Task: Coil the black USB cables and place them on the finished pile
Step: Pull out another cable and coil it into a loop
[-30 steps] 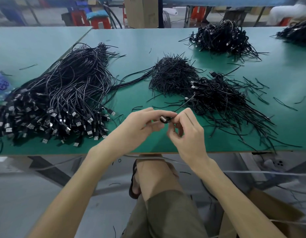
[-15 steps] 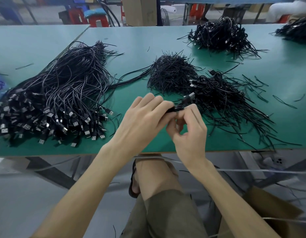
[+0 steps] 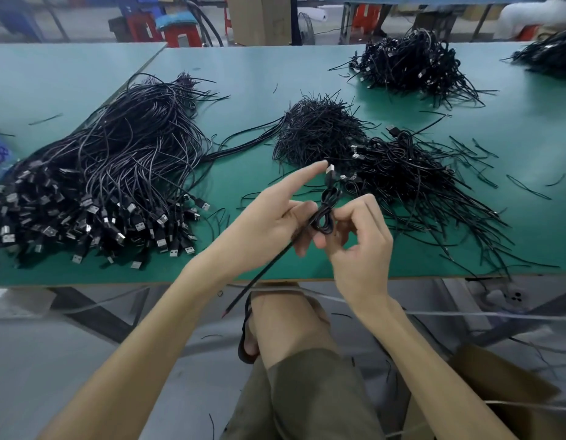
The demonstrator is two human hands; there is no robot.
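A partly coiled black USB cable (image 3: 325, 217) was held above the near edge of the green table (image 3: 243, 74). It was gripped by the left hand (image 3: 269, 223), index finger extended, and pinched by the right hand (image 3: 361, 246). The coiled pile (image 3: 411, 179) lay just beyond.

The desk (image 3: 250, 74) bears a heap of loose USB cables (image 3: 110, 185) at its near left edge (plugs toward that edge), short black strands (image 3: 319, 131) mid-desk, a coiled pile (image 3: 411, 176) touching them, another pile (image 3: 408, 63) by the far edge.

Left hand (image 3: 269, 222), right hand (image 3: 361, 249) pinching coiled cable (image 3: 326, 216)
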